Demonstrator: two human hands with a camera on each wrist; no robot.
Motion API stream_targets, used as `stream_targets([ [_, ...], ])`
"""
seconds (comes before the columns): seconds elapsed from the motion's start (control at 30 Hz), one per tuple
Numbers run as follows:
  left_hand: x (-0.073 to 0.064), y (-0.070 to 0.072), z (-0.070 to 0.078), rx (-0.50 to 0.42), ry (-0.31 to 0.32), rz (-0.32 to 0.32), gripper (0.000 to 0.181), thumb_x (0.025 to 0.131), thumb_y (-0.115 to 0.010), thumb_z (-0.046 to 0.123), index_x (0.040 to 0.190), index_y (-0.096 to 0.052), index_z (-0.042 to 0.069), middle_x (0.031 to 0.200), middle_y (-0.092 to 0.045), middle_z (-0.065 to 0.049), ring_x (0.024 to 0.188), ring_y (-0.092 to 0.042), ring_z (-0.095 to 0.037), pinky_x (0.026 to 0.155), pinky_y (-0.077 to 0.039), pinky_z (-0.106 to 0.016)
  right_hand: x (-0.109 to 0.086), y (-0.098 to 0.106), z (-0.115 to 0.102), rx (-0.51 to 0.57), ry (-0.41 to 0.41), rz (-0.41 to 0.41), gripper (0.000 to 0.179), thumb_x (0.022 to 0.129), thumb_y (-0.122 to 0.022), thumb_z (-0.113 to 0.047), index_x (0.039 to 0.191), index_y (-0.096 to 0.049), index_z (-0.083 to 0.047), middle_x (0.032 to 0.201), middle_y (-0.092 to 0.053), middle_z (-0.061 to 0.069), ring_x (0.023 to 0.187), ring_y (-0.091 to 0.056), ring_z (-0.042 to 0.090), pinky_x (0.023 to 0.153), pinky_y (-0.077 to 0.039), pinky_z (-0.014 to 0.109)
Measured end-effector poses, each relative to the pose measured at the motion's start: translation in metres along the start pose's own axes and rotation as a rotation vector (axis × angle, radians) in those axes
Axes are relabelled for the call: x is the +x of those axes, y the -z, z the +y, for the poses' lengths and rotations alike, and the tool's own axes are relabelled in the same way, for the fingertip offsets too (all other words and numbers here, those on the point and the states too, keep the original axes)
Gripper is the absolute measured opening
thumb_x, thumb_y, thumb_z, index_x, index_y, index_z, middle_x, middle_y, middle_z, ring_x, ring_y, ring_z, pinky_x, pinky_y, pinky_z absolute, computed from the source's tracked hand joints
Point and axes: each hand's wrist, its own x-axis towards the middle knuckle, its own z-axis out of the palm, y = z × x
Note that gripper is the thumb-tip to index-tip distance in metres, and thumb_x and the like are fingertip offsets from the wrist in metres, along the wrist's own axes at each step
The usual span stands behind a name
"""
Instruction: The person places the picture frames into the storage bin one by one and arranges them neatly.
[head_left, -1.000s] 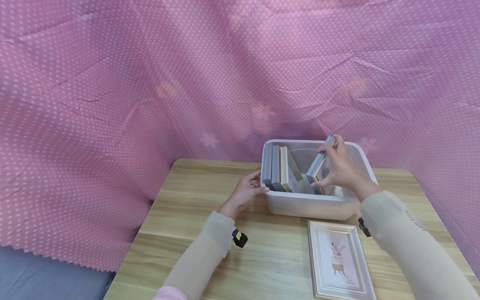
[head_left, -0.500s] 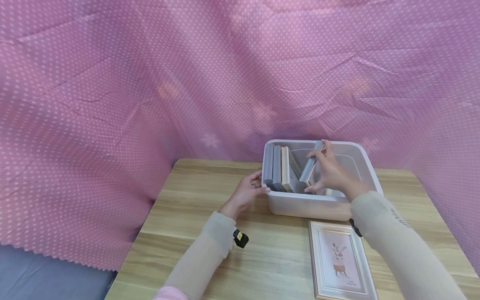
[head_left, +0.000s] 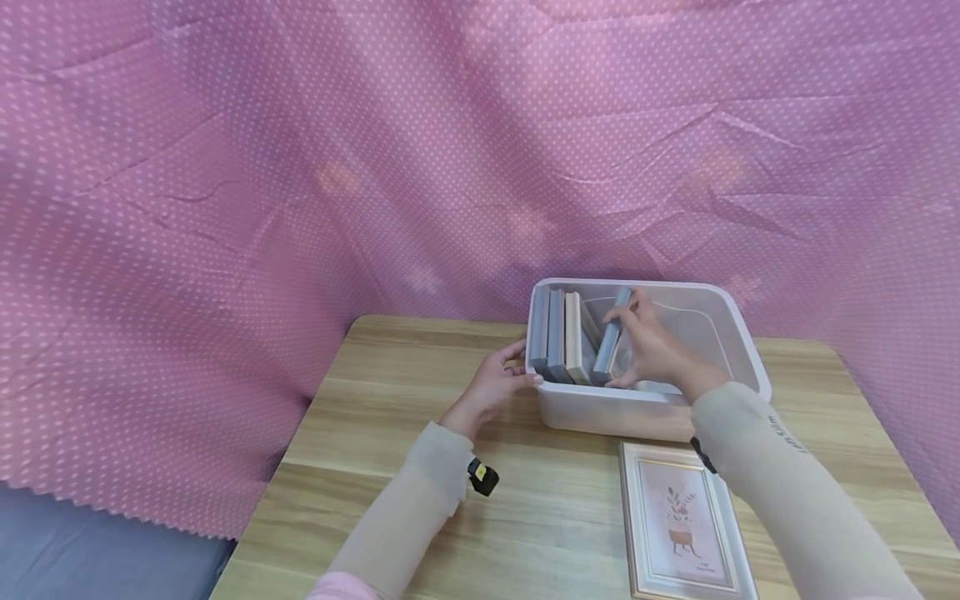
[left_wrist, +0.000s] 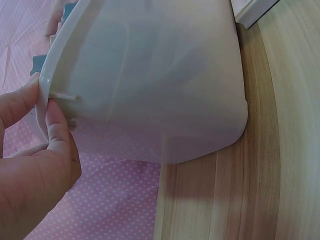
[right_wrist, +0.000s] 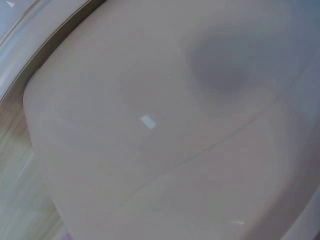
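A translucent white plastic bin (head_left: 600, 410) stands at the back of the table. My left hand (head_left: 491, 385) pinches its rim at the left front corner; the left wrist view shows thumb and fingers on either side of the rim (left_wrist: 44, 82). Inside the bin, my right hand (head_left: 651, 343) grips a blue-grey picture frame (head_left: 612, 340) by its edges, the frame tilted slightly. Several more frames stand on edge at the bin's left side, two blue-grey ones (head_left: 556, 333) and a cream one (head_left: 573, 337) among them. The right wrist view shows mostly the bin's wall (right_wrist: 150, 150).
A white and gold picture frame (head_left: 682, 525) with a plant print lies face up on the wooden table (head_left: 540, 517), in front of the bin. A pink dotted cloth (head_left: 450, 167) hangs behind and to the left of the table.
My right hand has moved left and slightly lower inside the bin with the blue-grey picture frame, bringing it close to the standing frames. My left hand stays at the rim.
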Motion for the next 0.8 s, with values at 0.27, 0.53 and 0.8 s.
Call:
stream_targets([
  [0.27, -0.004, -0.001, 0.003, 0.022, -0.021, 0.015, 0.067, 0.082, -0.07, -0.004, 0.142, -0.043, 0.006, 0.134, -0.049, -0.014, 0.111, -0.057, -0.029, 0.087, -0.052, -0.029, 0.004, -0.001, -0.003, -0.001, -0.022, -0.062, 0.092, 0.037, -0.096, -0.015, 0.114, -0.046, -0.009, 0.139, -0.012, 0.025, 0.12, -0.031, 0.044, 0.093, -0.042, 0.061],
  [0.53, 0.0, -0.001, -0.004, -0.001, -0.015, 0.023, 0.07, 0.08, -0.071, -0.004, 0.143, -0.042, 0.007, 0.134, -0.048, -0.015, 0.112, -0.057, -0.03, 0.087, -0.052, -0.029, 0.008, -0.006, -0.001, -0.024, 0.037, -0.084, 0.092, 0.039, -0.096, -0.018, 0.116, -0.047, -0.01, 0.131, -0.019, 0.021, 0.105, -0.04, 0.033, 0.085, -0.05, 0.049],
  [0.8, 0.0, -0.001, -0.005, 0.003, -0.002, 0.025, 0.07, 0.081, -0.072, -0.003, 0.143, -0.042, 0.009, 0.135, -0.047, -0.015, 0.112, -0.056, -0.029, 0.087, -0.052, -0.029, 0.013, -0.009, 0.0, -0.044, 0.051, -0.111, 0.093, 0.04, -0.097, -0.021, 0.117, -0.046, -0.01, 0.123, -0.022, 0.017, 0.099, -0.039, 0.028, 0.077, -0.051, 0.044],
])
